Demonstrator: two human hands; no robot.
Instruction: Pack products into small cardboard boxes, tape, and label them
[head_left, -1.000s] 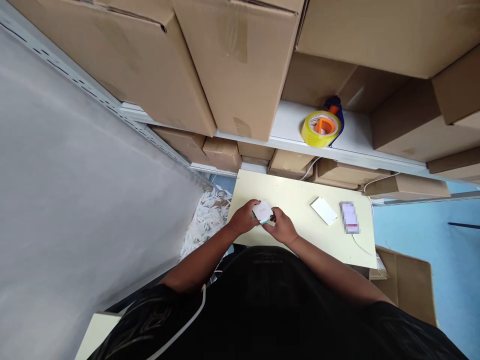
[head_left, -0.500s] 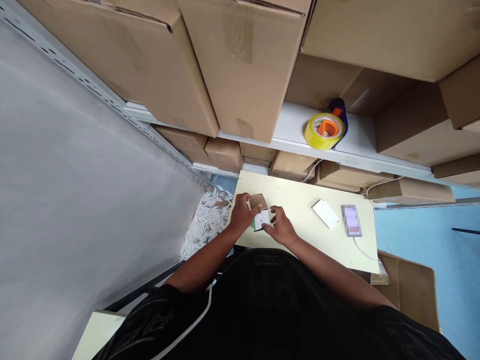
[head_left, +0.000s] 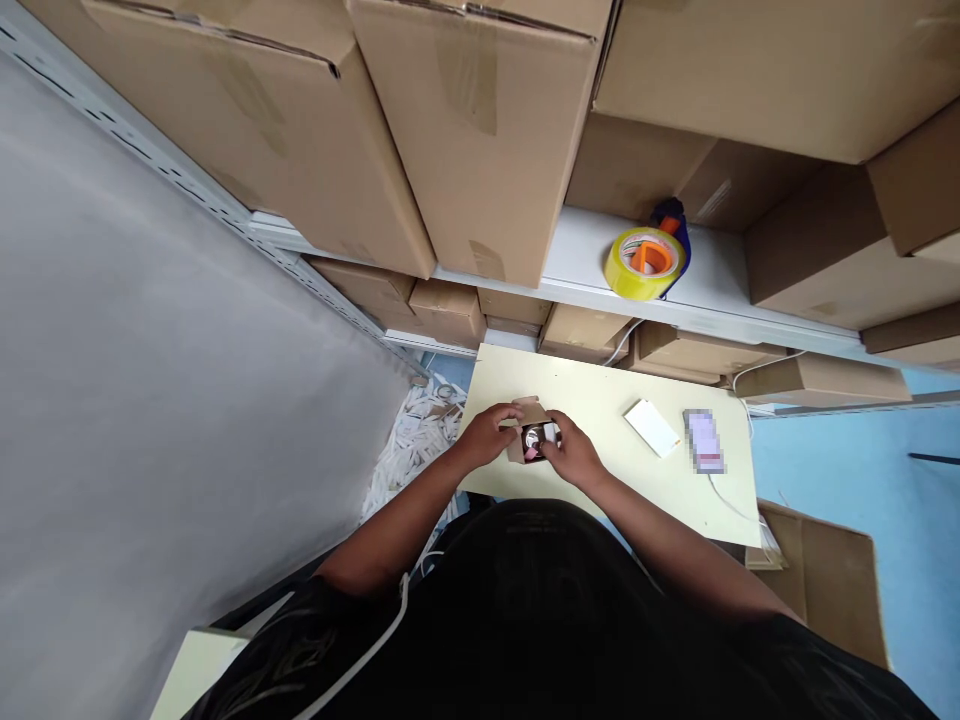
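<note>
A small cardboard box (head_left: 532, 412) stands on the pale table with its flaps spread apart. Inside it lies something round and shiny (head_left: 533, 438), with a pink bit beside it; its kind is too small to make out. My left hand (head_left: 486, 438) grips the box's left side and flap, fingers bent over the edge. On the other side, my right hand (head_left: 576, 452) holds the right flap, its thumb at the opening. A flat white box (head_left: 652, 428) lies to the right of my right hand.
A phone (head_left: 703, 440) with a cable lies at the table's (head_left: 600, 385) right. Above, a shelf carries large cartons (head_left: 480, 180) and a yellow tape roll (head_left: 645, 265) on a dispenser. White paper strips (head_left: 409, 450) heap at the left. An open carton (head_left: 832, 580) stands at the lower right.
The small box's top flaps have come apart, baring the shiny round thing inside. My left hand has shifted slightly down, and my right hand has closed onto the right flap.
</note>
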